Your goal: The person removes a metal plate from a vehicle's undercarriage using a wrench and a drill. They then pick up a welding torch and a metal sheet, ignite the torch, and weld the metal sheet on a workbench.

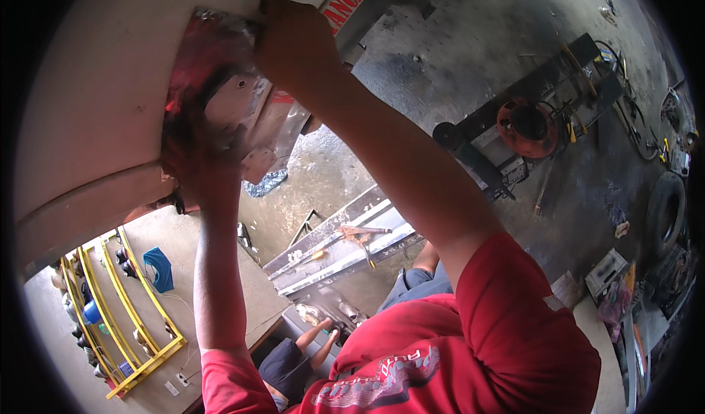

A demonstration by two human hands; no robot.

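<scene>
Overhead, a white vehicle body panel [110, 83] with red lettering fills the upper left. Set against it is a shiny, reddish reflecting piece [209, 43] with a bare metal plate [228, 102] that has a small round hole. My right hand [297, 47] is raised to the right edge of this piece, fingers curled in and thumb pointing up; what lies inside the grip is hidden. My left hand [192, 146] reaches up to the lower left of the plate, its fingers dark and blurred in shadow.
Below lies a long metal-edged plank [345, 241] with a tool [360, 232] on it. A yellow rack [128, 311] stands lower left, near a person in dark shorts [286, 370]. To the right are an orange round part [526, 127] on a dark beam, a tyre [666, 212] and scattered scrap.
</scene>
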